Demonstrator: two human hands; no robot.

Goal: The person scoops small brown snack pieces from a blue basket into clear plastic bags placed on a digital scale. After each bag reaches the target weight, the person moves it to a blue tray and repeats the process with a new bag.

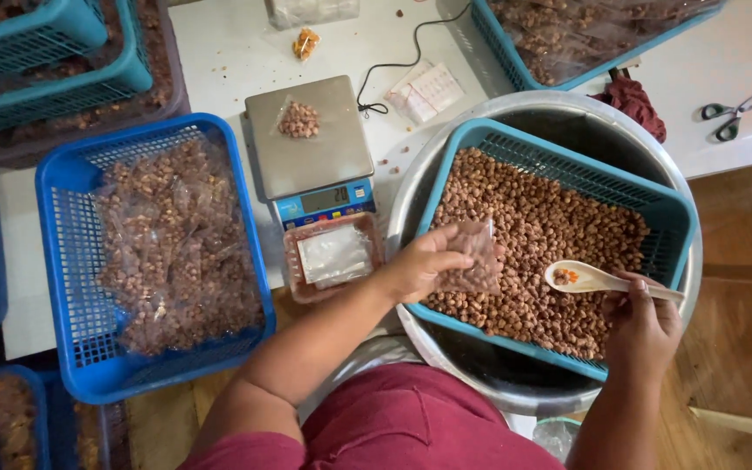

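Over a teal plastic mesh basket (654,204) heaped with brown roasted nuts (533,235), the person's left hand (424,265) pinches a small clear plastic bag (476,257) by its upper edge, fingers closed on it so that the mouth faces the spoon. The right hand (641,322) is closed around the handle of a cream plastic spoon (585,277), whose bowl carries a few nuts and sits level just beside the bag, above the heap; any nut that falls would land back in the basket. That basket rests inside a wide round metal basin (472,135), which would catch whatever slips through the mesh. Near the left hand stands a small digital scale with a steel platform (306,144), bearing one little bag of nuts, within easy reach of the bag hand. Just in front of the scale lies a shallow tray of flat empty bags (334,255). Further left, a blue plastic basket (71,287) holds many filled bags. A pair of scissors (728,117) lies well apart on the white table (219,52).
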